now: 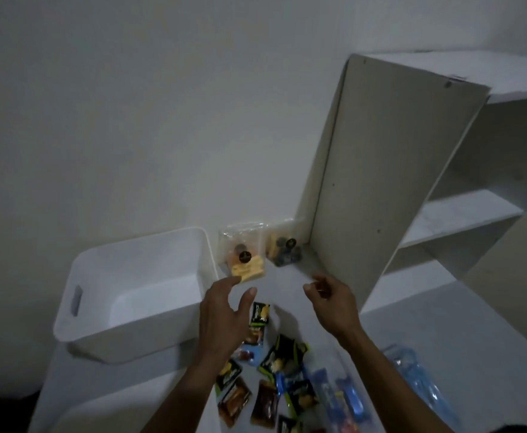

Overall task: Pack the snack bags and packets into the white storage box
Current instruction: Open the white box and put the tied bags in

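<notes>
Reaching our spread, empty left hand toward the clear snack bag beside the white storage box; right hand loosely curled, empty.

A single head-worn wide-angle camera is looking forward and steeply down, sitting close above the pale white counter and facing the plain white wall behind it.

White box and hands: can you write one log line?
white box: empty | left hand: open, reaching clear snack bag | right hand: empty | packets: unpacked
</notes>
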Available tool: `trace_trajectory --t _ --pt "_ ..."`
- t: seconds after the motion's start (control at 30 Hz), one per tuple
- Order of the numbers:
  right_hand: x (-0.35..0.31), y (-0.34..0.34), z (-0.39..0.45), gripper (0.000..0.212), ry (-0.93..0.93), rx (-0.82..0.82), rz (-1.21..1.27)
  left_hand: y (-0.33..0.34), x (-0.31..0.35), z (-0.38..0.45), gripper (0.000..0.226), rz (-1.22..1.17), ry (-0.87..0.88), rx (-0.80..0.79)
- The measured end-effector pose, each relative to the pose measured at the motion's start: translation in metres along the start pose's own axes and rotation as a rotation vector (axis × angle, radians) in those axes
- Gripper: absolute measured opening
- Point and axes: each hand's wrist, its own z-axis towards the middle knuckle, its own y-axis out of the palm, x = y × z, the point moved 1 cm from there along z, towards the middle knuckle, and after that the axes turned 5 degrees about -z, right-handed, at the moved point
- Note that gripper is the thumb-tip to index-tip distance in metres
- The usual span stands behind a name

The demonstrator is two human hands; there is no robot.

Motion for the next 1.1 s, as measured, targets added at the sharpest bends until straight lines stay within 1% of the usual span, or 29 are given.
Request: trace_trajectory --t 0.13,0.23,0.3,0.37,0.43,0.5,0.57,0.63,0.7,0.73,0.87,0.93,1.0,1.07,1.1 --pt "-0.001 -0.011 0.088 0.036 -0.021 -0.065 -0.026 0.047 0.015 0.066 0.047 0.004 -0.101 0.066" --pt "0.004 -0.006 0.153 0.040 -0.047 -0.084 -0.059 0.075 0.007 0.112 0.059 0.023 -0.229 0.133" --pt "0.008 0.002 0.190 0.044 -0.063 -0.089 -0.074 0.089 -0.006 0.138 0.062 0.032 -0.307 0.180" --pt "0.011 0.012 0.219 0.048 -0.099 -0.086 -0.099 0.099 -0.021 0.160 0.055 0.034 -0.358 0.238" --pt "0.014 0.020 0.243 0.057 -0.120 -0.069 -0.136 0.105 -0.027 0.177 0.040 0.000 -0.405 0.284" --pt "0.019 0.029 0.260 0.064 -0.157 -0.034 -0.174 0.110 -0.036 0.192 0.031 -0.025 -0.450 0.285" --pt "0.025 0.038 0.273 0.068 -0.218 -0.019 -0.206 0.115 -0.050 0.204 0.032 -0.033 -0.496 0.257" --pt "0.030 0.043 0.283 0.069 -0.253 -0.030 -0.228 0.118 -0.062 0.213 0.048 -0.048 -0.526 0.256" --pt "0.032 0.048 0.289 0.066 -0.259 -0.063 -0.256 0.119 -0.071 0.219 0.068 -0.021 -0.528 0.271" --pt "0.032 0.050 0.292 0.064 -0.258 -0.083 -0.269 0.120 -0.073 0.220 0.070 -0.008 -0.529 0.285" --pt "0.031 0.052 0.294 0.059 -0.242 -0.135 -0.330 0.122 -0.072 0.220 0.067 -0.073 -0.518 0.342" --pt "0.028 0.049 0.292 0.054 -0.245 -0.148 -0.371 0.119 -0.074 0.219 0.061 -0.045 -0.467 0.360" --pt "0.024 0.043 0.293 0.045 -0.282 -0.160 -0.438 0.114 -0.075 0.217 0.051 0.027 -0.400 0.350" --pt "0.018 0.037 0.294 0.032 -0.283 -0.199 -0.513 0.106 -0.071 0.217 0.040 0.092 -0.327 0.303" --pt "0.014 0.034 0.294 0.026 -0.284 -0.226 -0.549 0.102 -0.070 0.217 0.031 0.148 -0.286 0.264"
